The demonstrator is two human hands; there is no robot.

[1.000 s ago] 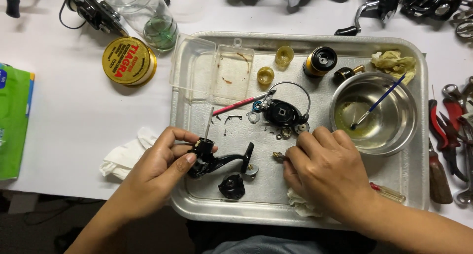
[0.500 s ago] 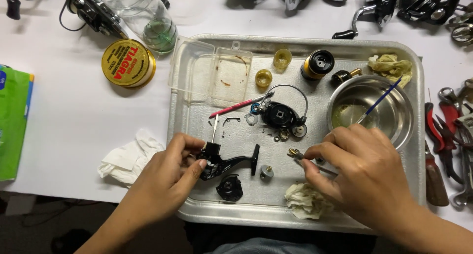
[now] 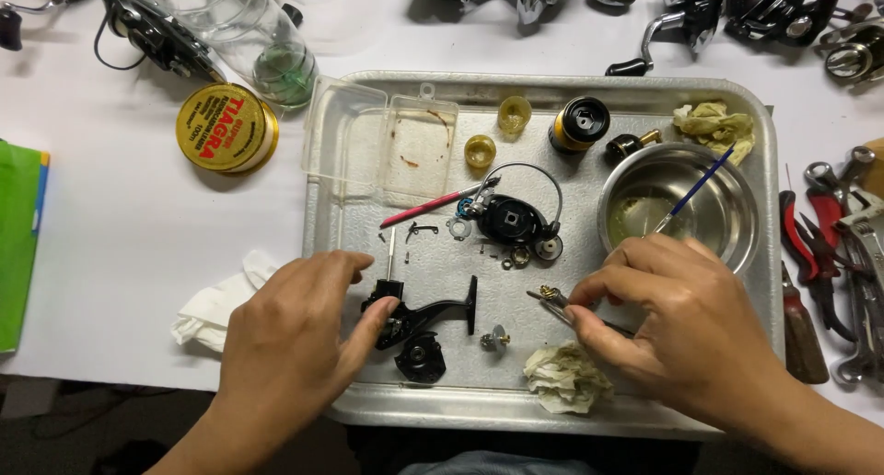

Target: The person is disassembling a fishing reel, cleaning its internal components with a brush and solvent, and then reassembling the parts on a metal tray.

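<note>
While the left hand (image 3: 295, 346) pins the black reel body (image 3: 419, 318) flat on the tray (image 3: 350, 254), thumb and fingers closed on its near-left end, the body lies with its stem pointing right, presumably so the open side faces up for work. Right hand (image 3: 681, 328) is pinched shut on thin tweezers (image 3: 571, 311), tips pointing left and carrying a small brass part (image 3: 551, 295) just right of the body; the fine grip suits a piece too small for bare fingers.

Small loose parts sit grouped mid-tray: a round black cap (image 3: 421, 357) touching the near side of the body, a small gear (image 3: 497, 339) between body and tweezers, a black rotor with wire bail (image 3: 511, 219) farther off with washers around it. Keeping them on the tray likely stops them rolling away.

Steel bowl (image 3: 677, 203) at far right of the tray holds cloudy liquid and a blue brush (image 3: 695, 190), within reach of the right hand. A crumpled rag (image 3: 566, 378) lies at the near edge, another rag (image 3: 714, 123) at the far right corner. A clear plastic box (image 3: 387, 144) stands open at the far left of the tray.

Off the tray on the tabletop (image 3: 120, 226): yellow tin (image 3: 224, 128) far left, white tissue (image 3: 216, 300) by the left hand, pliers and wrenches (image 3: 829, 245) on the right.
</note>
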